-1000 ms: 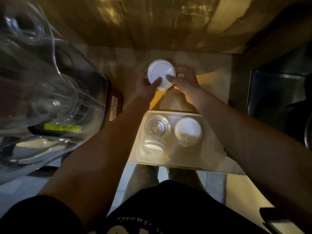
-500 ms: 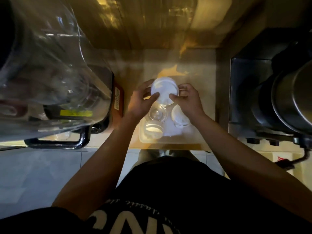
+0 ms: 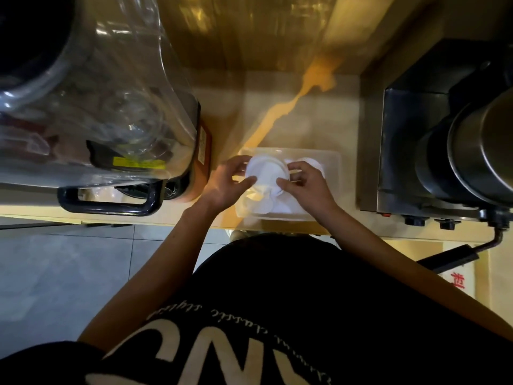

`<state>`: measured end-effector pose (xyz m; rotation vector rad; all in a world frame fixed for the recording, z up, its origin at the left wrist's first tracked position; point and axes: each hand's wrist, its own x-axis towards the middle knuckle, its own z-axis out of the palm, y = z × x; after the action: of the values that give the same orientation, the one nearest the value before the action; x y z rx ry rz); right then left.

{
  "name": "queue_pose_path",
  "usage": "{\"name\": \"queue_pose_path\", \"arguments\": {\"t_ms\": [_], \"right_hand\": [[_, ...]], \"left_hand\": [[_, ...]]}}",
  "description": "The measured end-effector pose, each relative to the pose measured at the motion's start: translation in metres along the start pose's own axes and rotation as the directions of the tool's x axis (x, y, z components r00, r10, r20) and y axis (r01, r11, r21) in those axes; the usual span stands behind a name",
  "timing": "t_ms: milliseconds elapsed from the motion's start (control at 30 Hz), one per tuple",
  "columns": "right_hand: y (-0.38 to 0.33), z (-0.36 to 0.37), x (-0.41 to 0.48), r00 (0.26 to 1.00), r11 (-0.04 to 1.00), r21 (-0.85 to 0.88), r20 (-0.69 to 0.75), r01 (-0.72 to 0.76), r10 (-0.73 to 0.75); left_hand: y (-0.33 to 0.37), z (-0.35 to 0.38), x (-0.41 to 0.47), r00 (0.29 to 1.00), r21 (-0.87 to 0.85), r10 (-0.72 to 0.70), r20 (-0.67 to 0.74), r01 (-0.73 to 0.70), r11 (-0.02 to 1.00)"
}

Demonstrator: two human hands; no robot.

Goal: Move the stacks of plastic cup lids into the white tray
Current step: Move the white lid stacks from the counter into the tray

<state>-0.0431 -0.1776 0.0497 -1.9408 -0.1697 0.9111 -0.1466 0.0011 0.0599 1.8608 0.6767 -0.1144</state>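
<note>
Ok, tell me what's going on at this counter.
A person stands at the counter and holds a stack of white lids between the left hand and the right hand, just over the white tray. The fingers of both hands pinch the stack's rim. Other lids already lie in the tray beneath. The held stack does not look set down yet.

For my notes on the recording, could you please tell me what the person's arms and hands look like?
Both forearms are bare. The left hand and right hand wear no gloves; no watch or ring shows. The black top has short sleeves and white lettering.
</note>
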Motion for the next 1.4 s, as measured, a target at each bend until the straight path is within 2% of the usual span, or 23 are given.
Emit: {"name": "queue_pose_path", "arguments": {"t_ms": [133,333,667,1000,1400], "right_hand": [[0.006,0.003,-0.005,0.998,0.998,-0.065,0.054,-0.008,0.012],[0.025,0.007,-0.004,0.992,0.988,-0.152,0.117,-0.031,0.050],[0.032,0.016,-0.004,0.982,0.979,-0.199,0.173,-0.048,0.083],[0.026,0.015,0.007,0.955,0.983,-0.111,0.243,-0.145,0.168],[0.027,0.009,0.004,0.953,0.988,-0.110,0.273,-0.106,0.133]], "left_hand": [[-0.011,-0.003,-0.005,0.997,0.094,0.002,0.072,-0.009,0.996],[-0.029,0.003,-0.010,0.993,0.297,-0.038,0.109,0.004,0.955],[-0.039,0.012,-0.019,0.992,0.454,-0.021,0.122,-0.037,0.890],[-0.030,0.018,-0.013,0.993,0.475,-0.019,0.118,-0.039,0.879],[-0.026,0.016,-0.013,0.981,0.479,-0.044,0.187,-0.052,0.876]]}}
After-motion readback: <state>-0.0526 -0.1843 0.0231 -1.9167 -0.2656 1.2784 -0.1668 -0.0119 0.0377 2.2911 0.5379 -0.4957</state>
